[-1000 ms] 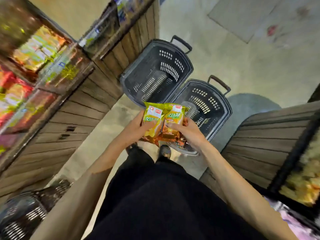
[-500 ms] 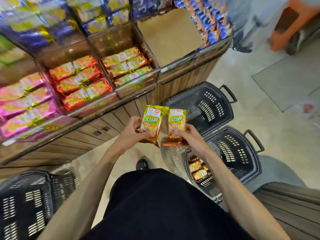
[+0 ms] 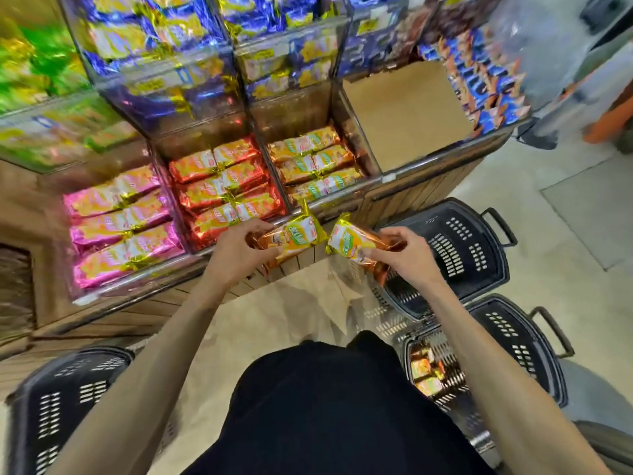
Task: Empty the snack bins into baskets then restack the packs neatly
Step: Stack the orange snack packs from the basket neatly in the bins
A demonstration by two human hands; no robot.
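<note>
My left hand (image 3: 236,250) grips one orange-and-yellow snack pack (image 3: 294,236), and my right hand (image 3: 407,253) grips a second pack (image 3: 352,243). Both packs are held just in front of the clear bin (image 3: 318,166) that holds rows of the same orange packs. To its right is a bin with a bare cardboard floor (image 3: 404,111). A dark basket (image 3: 524,354) by my right leg holds a few orange packs (image 3: 424,371). Another dark basket (image 3: 472,248) sits beyond it.
Neighbouring bins hold red packs (image 3: 222,186) and pink packs (image 3: 120,224); blue and green packs fill the upper tiers. A third dark basket (image 3: 58,406) stands at my lower left. The wooden shelf front (image 3: 421,197) faces me, with concrete floor to the right.
My view has swung up from the baskets to the shelf. Both hands have raised the two packs toward the orange bin and drawn them apart, tilting them sideways.
</note>
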